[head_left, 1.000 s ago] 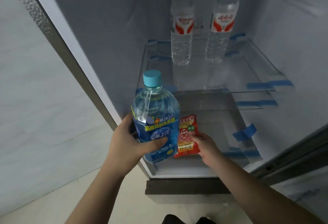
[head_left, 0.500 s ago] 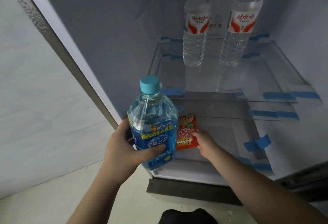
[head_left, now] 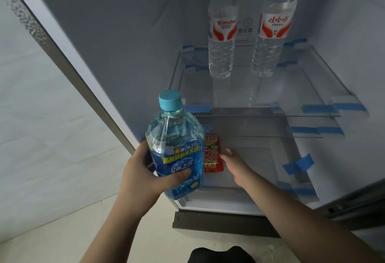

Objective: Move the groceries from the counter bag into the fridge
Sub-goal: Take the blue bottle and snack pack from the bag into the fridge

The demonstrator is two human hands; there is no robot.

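Currently: open fridge, groceries part stowed.

Left hand [head_left: 143,176] grips blue drink bottle [head_left: 177,150], teal cap, upright at fridge's front edge. Right hand [head_left: 234,161], fingers relaxed and spread, beside red snack packet [head_left: 213,154] lying flat on lower shelf [head_left: 262,158]; contact possibly just touching, unclear. Two Wahaha water bottles [head_left: 222,33] stand on upper glass shelf [head_left: 312,87].

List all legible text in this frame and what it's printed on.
"Wahaha": label of the left water bottle on the glass shelf; small print below it blurred.
"娃哈哈": label of the right water bottle; smaller print unreadable.
"高能战拍天天送": yellow band on the blue bottle gripped by the left hand; the white logo beneath is not clear.
Red snack packet: print too blurred.
Fridge back wall sticker: only partly visible, unreadable.
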